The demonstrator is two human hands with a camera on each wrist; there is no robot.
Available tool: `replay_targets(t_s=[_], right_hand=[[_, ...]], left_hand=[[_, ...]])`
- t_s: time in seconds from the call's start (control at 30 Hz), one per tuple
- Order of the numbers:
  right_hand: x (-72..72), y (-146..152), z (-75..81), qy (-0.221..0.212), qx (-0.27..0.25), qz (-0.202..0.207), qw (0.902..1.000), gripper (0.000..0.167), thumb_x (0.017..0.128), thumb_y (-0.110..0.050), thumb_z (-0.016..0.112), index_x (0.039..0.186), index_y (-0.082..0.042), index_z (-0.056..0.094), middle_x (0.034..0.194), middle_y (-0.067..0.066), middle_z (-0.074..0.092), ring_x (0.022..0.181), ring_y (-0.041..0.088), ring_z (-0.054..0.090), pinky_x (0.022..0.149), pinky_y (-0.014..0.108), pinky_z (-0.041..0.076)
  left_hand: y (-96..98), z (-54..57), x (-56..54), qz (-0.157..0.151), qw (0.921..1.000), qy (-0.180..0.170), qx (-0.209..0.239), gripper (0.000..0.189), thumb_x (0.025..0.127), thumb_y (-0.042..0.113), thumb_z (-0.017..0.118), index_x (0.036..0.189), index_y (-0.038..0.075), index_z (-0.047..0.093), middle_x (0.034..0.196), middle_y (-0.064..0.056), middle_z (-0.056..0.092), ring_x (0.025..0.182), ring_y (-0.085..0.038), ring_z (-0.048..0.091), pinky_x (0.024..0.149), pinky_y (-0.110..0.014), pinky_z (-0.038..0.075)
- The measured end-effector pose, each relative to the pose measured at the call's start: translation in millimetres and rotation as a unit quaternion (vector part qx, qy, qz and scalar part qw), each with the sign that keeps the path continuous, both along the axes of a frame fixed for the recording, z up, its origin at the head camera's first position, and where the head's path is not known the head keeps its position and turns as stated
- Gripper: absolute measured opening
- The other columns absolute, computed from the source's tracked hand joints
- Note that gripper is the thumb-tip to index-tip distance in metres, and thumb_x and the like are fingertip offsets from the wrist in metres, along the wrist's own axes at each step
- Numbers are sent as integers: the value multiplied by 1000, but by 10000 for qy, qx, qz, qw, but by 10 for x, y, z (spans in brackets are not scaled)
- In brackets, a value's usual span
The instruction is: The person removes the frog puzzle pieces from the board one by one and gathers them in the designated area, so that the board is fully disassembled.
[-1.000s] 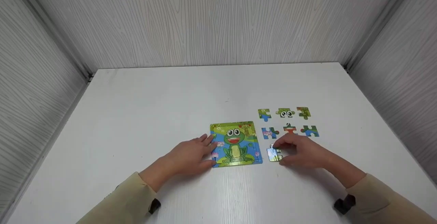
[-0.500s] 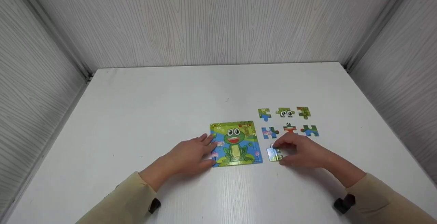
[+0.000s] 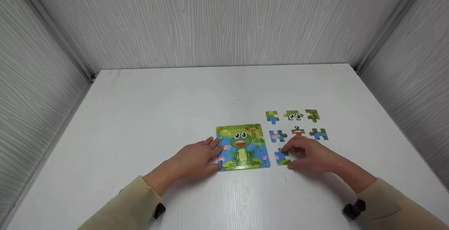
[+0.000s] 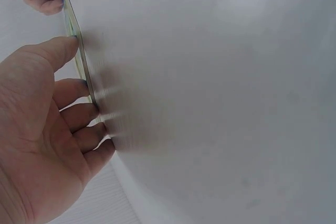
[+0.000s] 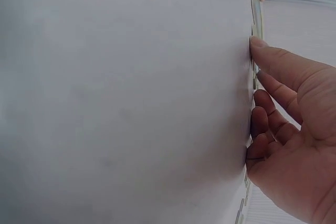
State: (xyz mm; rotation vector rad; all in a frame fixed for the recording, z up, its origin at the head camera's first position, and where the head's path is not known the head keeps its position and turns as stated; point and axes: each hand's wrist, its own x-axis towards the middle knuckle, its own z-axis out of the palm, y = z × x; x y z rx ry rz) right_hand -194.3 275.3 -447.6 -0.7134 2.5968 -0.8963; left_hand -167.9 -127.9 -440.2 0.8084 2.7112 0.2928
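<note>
A square puzzle board (image 3: 242, 147) printed with a green frog lies flat on the white table. My left hand (image 3: 196, 160) rests at its left edge, fingers spread and fairly straight, the tips touching the board. Just right of the board, my right hand (image 3: 312, 156) pinches a blue-and-green puzzle piece (image 3: 281, 158) between thumb and index finger, at the tabletop. Its fingers cover part of that piece's right side. In the right wrist view, the thumb (image 5: 283, 64) presses at the table surface while the other fingers curl.
Above the right hand lie several loose pieces in two rows, among them one with the frog's eyes (image 3: 294, 115), a red-mouth piece (image 3: 298, 131) partly behind the hand, and a blue-green one (image 3: 319, 134). White wood-grain panels (image 3: 224, 23) enclose the table.
The pinched puzzle piece has shifted or tilted slightly; the bright glare on it is gone and its print shows. Both hands stay nearly in place.
</note>
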Motion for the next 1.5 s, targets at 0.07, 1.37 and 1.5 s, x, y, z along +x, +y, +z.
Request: replay_targets(t_s=[0.07, 1.37, 1.5], right_hand=[[-1, 4, 2, -32, -22, -15, 10000, 38, 87, -27, 90, 122, -24, 75, 120, -8, 64, 111, 19, 56, 97, 32, 51], [-180, -1084, 126, -324, -103, 980, 9946, 40, 92, -22, 86, 131, -21, 75, 123, -9, 69, 113, 14, 63, 103, 42, 53], [-203, -1076, 112, -465, -55, 963, 9943, 42, 93, -22, 85, 133, -23, 74, 124, -10, 68, 115, 14, 62, 105, 44, 52]], left_hand=[[-1, 1, -1, -11, 10000, 3, -3, 67, 106, 47, 54, 163, 12, 45, 171, -11, 34, 159, -31, 28, 125, -48, 32], [8, -2, -11, -22, 9998, -28, -192, 70, 107, 52, 52, 165, 15, 41, 172, -7, 31, 159, -28, 28, 125, -48, 32], [8, -4, -20, -29, 9998, -11, -215, 69, 107, 52, 52, 165, 16, 41, 172, -6, 32, 159, -29, 28, 124, -49, 33]])
